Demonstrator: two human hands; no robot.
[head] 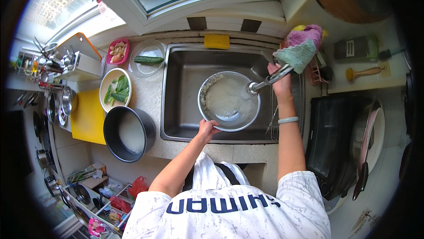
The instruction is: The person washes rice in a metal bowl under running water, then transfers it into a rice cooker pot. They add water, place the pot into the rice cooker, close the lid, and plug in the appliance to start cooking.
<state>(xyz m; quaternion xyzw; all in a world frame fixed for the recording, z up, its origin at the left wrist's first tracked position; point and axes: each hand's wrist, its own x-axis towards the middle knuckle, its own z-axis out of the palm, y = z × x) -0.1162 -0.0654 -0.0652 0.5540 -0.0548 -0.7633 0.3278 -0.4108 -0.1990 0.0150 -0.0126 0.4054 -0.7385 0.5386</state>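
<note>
My left hand [208, 131] grips the near rim of a round metal bowl [257, 111] in the stainless steel sink [185, 119]. Whitish grains [225, 98], seemingly rice, lie in cloudy liquid inside the bowl and cling to its wall. Over the bowl's right side reaches the chrome faucet [265, 82], its spout head pointing down into it. My right hand [281, 85] is raised beside the faucet, partly hidden by it; whether the fingers hold a part of the faucet cannot be told. Pink and mint-green cloths [298, 53] drape over the faucet's base.
Left of the sink stand a dark pot [150, 129] with whitish contents, a white basket [130, 106] of green leaves, a glass dish [145, 70] with a cucumber [149, 60] and a pink container [109, 55] of garlic. A yellow sponge [216, 41] sits behind; a black oven [331, 139] stands right.
</note>
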